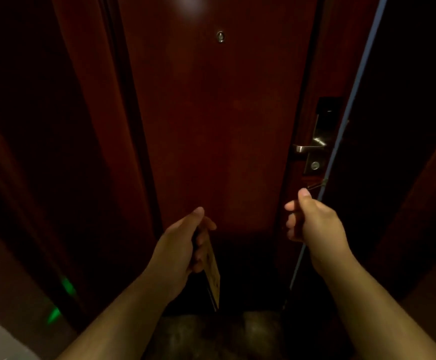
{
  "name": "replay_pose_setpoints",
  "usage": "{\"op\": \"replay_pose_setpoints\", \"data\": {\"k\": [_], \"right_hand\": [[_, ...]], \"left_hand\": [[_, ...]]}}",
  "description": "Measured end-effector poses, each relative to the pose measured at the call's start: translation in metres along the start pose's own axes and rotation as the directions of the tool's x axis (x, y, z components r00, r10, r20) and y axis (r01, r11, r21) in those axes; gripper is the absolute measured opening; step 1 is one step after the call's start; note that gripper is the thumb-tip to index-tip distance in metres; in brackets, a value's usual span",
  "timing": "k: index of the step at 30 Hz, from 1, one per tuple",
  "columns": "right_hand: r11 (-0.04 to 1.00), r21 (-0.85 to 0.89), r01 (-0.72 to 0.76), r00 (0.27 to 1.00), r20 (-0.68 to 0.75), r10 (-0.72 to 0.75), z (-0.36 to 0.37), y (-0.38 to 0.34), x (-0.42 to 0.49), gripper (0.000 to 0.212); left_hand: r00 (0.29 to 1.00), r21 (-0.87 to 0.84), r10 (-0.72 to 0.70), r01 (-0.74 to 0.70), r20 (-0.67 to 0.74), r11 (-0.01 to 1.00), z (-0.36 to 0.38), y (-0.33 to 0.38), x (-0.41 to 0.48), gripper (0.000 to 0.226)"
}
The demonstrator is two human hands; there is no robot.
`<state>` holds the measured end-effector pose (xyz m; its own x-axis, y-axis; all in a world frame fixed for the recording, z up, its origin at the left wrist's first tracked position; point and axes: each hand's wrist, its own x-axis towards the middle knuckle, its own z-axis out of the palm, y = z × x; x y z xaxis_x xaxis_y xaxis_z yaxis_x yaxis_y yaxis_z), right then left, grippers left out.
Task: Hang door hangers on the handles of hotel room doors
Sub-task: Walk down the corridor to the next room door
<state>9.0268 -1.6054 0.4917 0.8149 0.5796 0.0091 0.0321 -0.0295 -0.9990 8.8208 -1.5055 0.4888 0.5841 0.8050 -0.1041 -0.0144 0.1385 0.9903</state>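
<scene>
A dark red hotel room door (219, 131) fills the middle of the view. Its silver lever handle (309, 147) sits on a lock plate (318, 144) at the door's right edge. My left hand (183, 250) grips a small stack of tan door hangers (213, 276) that hangs down edge-on. My right hand (313, 219) is just below the handle, fingers curled and thumb up. It pinches a thin door hanger (317, 184), seen edge-on and dim, that points toward the door edge. That hanger is below the lever and apart from it.
A peephole (220, 36) is high on the door. A pale blue-grey strip (354, 87) runs down the right side beside the lock. Dark red frame panels flank the door. A green light (67, 287) glows low on the left. Patterned carpet (211, 336) lies underfoot.
</scene>
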Motion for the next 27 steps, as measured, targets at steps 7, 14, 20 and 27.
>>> {"op": "replay_pose_setpoints", "data": {"k": [7, 14, 20, 27], "right_hand": [[1.0, 0.0, 0.015, 0.994, -0.108, -0.014, 0.016, 0.003, 0.114, 0.048], [0.995, 0.006, -0.099, 0.954, -0.282, 0.097, 0.025, 0.01, 0.22, 0.05], [0.984, -0.051, -0.171, 0.929, -0.342, 0.144, 0.037, 0.013, 0.289, 0.052], [0.961, 0.009, -0.277, 0.865, -0.433, 0.253, 0.042, 0.019, 0.349, 0.054]], "left_hand": [[0.988, -0.061, -0.04, 0.05, 0.15, 0.997, 0.024, 0.003, 0.143, 0.046], [0.901, 0.023, -0.159, 0.164, 0.402, 0.986, 0.062, -0.002, 0.3, 0.072], [0.754, 0.105, -0.233, 0.215, 0.614, 0.971, 0.091, -0.016, 0.384, 0.102], [0.686, 0.165, -0.273, 0.221, 0.674, 0.961, 0.118, -0.03, 0.434, 0.094]]}}
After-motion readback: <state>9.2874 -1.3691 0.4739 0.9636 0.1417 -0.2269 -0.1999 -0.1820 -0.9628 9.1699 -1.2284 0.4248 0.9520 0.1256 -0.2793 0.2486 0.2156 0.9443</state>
